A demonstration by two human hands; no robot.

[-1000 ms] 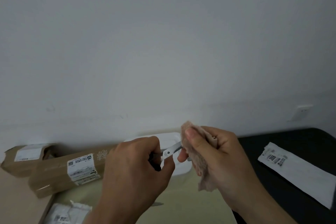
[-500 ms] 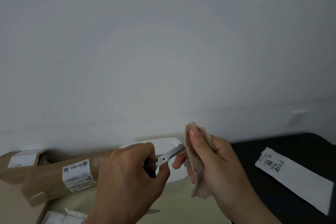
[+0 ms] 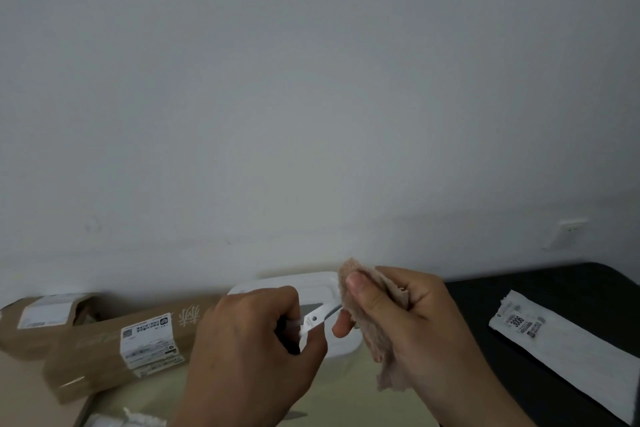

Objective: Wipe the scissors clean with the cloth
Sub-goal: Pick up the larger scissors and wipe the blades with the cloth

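Two things of brown cardboard are laid left of the white lidded container (image 3: 311, 288): a short parcel (image 3: 45, 319) farthest off, and a long parcel (image 3: 104, 354) nearer, on which a printed label (image 3: 149, 340) is stuck. Just in front of the container's left part, the left hand (image 3: 249, 350) is held with its fingers curled tight round the handles of the scissors (image 3: 320, 315), so the handles are mostly hidden in the fist. The pale blades are pointed up and to the right across the container's front, and their tips are buried in the cloth (image 3: 377, 333). This pinkish-brown cloth is folded over the blades before the container's right end and is pinched there between the thumb and fingers of the right hand (image 3: 426, 322), with a loose tail left hanging below. Right of the container a black surface (image 3: 554, 291) is seen, and on it a long white labelled packet (image 3: 568, 347) is laid flat, well apart from both hands.
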